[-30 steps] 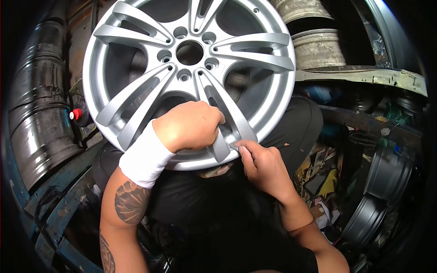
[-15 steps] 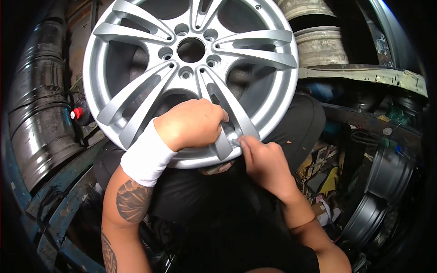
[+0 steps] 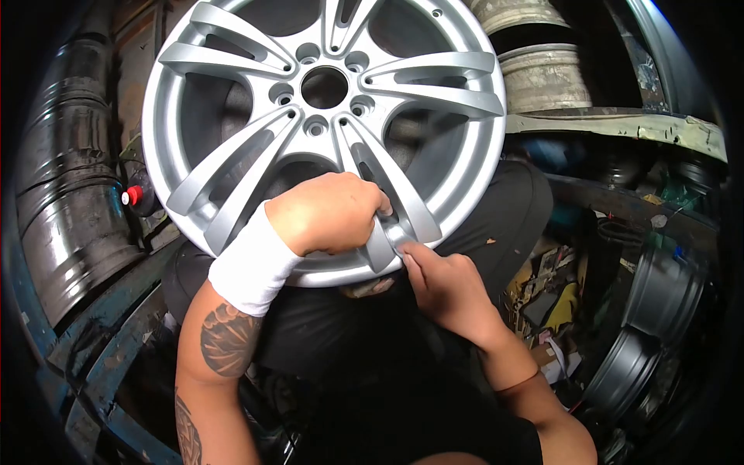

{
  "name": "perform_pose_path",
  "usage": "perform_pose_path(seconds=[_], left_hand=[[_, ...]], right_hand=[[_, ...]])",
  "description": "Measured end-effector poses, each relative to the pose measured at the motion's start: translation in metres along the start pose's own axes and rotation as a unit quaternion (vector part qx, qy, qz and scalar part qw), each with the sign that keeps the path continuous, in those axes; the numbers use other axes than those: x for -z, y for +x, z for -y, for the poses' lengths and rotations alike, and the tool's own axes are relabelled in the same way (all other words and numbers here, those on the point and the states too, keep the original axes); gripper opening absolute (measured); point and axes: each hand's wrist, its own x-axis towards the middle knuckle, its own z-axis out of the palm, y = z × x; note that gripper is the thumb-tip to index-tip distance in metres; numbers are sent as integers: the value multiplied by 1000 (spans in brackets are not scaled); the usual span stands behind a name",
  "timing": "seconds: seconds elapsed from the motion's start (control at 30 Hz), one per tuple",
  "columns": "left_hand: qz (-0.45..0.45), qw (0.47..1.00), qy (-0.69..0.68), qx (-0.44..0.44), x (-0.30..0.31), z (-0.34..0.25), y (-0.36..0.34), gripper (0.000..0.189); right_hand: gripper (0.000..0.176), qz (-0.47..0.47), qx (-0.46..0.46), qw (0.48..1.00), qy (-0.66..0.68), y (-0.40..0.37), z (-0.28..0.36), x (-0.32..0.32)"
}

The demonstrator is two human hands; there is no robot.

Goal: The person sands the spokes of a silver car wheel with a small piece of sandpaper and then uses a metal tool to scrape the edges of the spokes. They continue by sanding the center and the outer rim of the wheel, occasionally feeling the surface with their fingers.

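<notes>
A silver multi-spoke alloy wheel point(image 3: 339, 115) rests face up across my lap. My left hand point(image 3: 329, 213), with a white wristband point(image 3: 254, 258) behind it, curls over the lower spoke pair and grips a spoke; most of its fingertips are hidden underneath. My right hand point(image 3: 446, 283) is closed in a pinch, its fingertips pressed on the rim between the two spoke ends at the lower edge. Whatever small thing lies in that pinch cannot be made out.
Dark stacked wheel barrels point(image 3: 70, 178) stand on the left, near a bottle with a red cap point(image 3: 135, 194). Bare wheels point(image 3: 546, 77) sit on a shelf point(image 3: 612, 128) at upper right. Grey rims point(image 3: 665, 291) and scattered scraps point(image 3: 562, 306) lie at lower right.
My right fingertips have shifted slightly down and left along the rim, between the spoke ends. My left hand keeps nearly the same place on the spoke.
</notes>
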Motion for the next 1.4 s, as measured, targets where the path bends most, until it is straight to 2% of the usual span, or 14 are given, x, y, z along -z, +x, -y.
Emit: perform_pose_path(seconds=[0.03, 0.27, 0.33, 0.47, 0.53, 0.6, 0.67, 0.73, 0.8, 0.87, 1.07, 1.2, 1.27, 1.4], left_hand=[[32, 998, -22, 42, 4, -5, -3, 43], [16, 995, 55, -76, -23, 8, 6, 45], [42, 992, 60, -101, -29, -3, 0, 39], [149, 981, -61, -112, -2, -6, 4, 27], [83, 972, -206, -71, 14, 9, 3, 28], [-46, 934, -349, -54, 25, 32, 17, 30], [-140, 862, -482, -73, 38, 37, 15, 34], [-146, 779, -600, -108, 41, 48, 21, 45], [-171, 726, -656, -120, 37, 45, 24, 43], [-188, 767, -604, -105, 31, 38, 25, 36], [-151, 691, -685, -177, 23, 24, 29, 41], [-173, 728, -643, -164, 28, 23, 24, 36], [-147, 752, -616, -183, 28, 31, 22, 33], [-141, 781, -577, -191, 23, 34, 26, 28]], right_hand=[[13, 18, -21, 1000, 1, 1, 9, 12], [14, -18, 40, 999, 20, -2, 5, 26], [19, -59, -65, 994, 69, 8, 16, 50], [19, -76, 56, 995, 39, 63, 21, 86], [17, -73, 160, 984, -1, 104, 21, 98], [14, -69, 216, 974, 25, 137, 27, 107], [15, 11, 226, 952, 204, 170, 8, 101], [17, 59, 212, 886, 408, 193, -20, 79], [20, 58, 175, 910, 372, 193, -25, 65], [21, 88, 217, 906, 351, 192, -19, 66], [19, 61, 213, 911, 348, 189, -21, 76], [20, 60, 246, 920, 300, 186, -23, 82], [30, 104, 168, 878, 436, 183, -23, 79], [46, 128, 160, 852, 481, 186, -27, 75]])
